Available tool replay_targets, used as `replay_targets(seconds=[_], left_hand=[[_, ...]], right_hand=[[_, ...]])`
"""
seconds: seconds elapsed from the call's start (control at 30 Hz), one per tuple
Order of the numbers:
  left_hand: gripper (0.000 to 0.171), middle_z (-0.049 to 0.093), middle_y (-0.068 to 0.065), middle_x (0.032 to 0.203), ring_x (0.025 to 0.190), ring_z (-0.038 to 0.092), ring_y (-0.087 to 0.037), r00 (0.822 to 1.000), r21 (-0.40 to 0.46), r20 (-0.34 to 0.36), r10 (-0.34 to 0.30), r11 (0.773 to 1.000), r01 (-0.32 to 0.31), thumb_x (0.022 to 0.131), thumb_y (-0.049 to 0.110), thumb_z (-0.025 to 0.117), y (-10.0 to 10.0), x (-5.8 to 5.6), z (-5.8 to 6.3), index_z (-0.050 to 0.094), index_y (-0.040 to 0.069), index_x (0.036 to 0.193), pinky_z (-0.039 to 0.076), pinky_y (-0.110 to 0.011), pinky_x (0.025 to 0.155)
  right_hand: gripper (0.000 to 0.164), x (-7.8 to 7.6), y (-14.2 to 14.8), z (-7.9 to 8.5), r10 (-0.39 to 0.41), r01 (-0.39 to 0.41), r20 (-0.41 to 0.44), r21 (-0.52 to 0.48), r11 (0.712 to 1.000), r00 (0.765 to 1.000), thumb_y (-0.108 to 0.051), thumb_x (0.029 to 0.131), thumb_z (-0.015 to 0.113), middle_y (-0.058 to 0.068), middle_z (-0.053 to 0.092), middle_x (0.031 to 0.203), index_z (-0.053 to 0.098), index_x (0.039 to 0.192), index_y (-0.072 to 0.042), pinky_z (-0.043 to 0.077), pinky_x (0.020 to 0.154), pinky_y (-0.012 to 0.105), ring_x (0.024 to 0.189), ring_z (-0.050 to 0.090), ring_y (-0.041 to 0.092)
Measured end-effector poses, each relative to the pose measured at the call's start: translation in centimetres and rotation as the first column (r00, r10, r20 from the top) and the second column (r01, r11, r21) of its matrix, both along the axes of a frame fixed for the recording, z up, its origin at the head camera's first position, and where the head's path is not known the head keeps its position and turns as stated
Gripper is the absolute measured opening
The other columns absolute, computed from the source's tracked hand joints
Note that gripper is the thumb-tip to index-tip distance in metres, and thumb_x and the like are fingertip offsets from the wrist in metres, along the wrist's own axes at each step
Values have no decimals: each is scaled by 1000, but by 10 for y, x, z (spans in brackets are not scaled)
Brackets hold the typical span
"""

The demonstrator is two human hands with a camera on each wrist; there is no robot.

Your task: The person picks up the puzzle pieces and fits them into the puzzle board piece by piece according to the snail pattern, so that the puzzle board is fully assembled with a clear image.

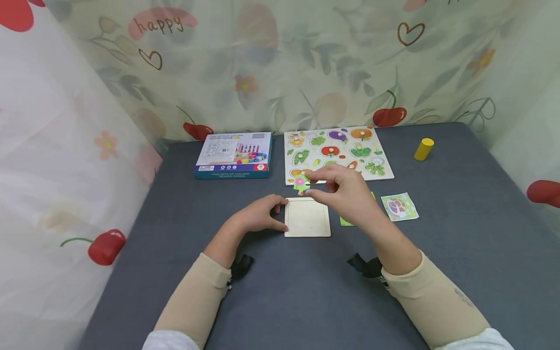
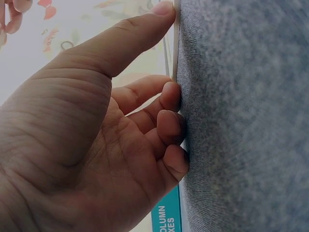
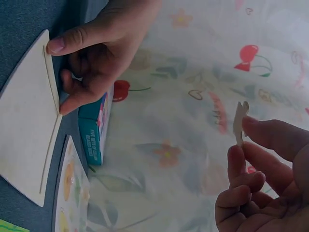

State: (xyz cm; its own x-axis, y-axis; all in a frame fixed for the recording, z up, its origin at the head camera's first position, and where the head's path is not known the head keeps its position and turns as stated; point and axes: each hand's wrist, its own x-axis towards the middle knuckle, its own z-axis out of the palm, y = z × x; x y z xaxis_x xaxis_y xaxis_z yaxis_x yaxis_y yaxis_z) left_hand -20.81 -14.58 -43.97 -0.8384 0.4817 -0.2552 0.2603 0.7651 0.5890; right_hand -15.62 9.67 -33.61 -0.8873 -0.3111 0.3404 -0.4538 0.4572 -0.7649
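A pale wooden puzzle tray with a raised rim lies flat on the table. My left hand rests at its left edge, thumb at the near corner and index finger at the far one. The other left fingers bend inward beside the edge in the left wrist view. Above the tray's far edge, my right hand pinches a jigsaw piece between thumb and index finger. The piece has a green face with a pink flower. From the right wrist view, the jigsaw piece appears almost edge-on, with a plain wooden side.
Behind the tray lies a vegetable peg puzzle board, with a teal-edged box to its left. A yellow cylinder stands at the back right. A picture card lies right of the right hand, which partly hides another green card.
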Motion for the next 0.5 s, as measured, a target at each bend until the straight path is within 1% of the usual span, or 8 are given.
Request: replay_targets(seconds=[0.13,0.33,0.5], left_hand=[[70,48,-5,98,91,47,-19,1000,5,10,7,1000,-7,72,41,81,-1,0,0,51,12,128,37,-34,75],[70,48,-5,98,92,47,-18,1000,8,12,4,1000,-4,72,42,80,-1,0,1,51,13,129,38,-34,76],[72,48,-4,98,92,47,-18,1000,3,2,-7,1000,7,73,43,80,-1,-1,0,51,13,131,38,-34,75]], right_hand=[[35,-9,-6,-11,-7,6,48,18,1000,999,-24,79,78,-6,63,96,71,113,-18,34,50,30,61,44,19],[34,-20,-14,-29,-10,5,108,54,999,994,-19,81,76,-1,63,98,70,114,-16,35,51,33,60,44,21],[33,-28,-19,-42,-14,0,164,86,996,986,-18,81,75,-3,64,97,70,114,-17,35,51,32,59,44,21]])
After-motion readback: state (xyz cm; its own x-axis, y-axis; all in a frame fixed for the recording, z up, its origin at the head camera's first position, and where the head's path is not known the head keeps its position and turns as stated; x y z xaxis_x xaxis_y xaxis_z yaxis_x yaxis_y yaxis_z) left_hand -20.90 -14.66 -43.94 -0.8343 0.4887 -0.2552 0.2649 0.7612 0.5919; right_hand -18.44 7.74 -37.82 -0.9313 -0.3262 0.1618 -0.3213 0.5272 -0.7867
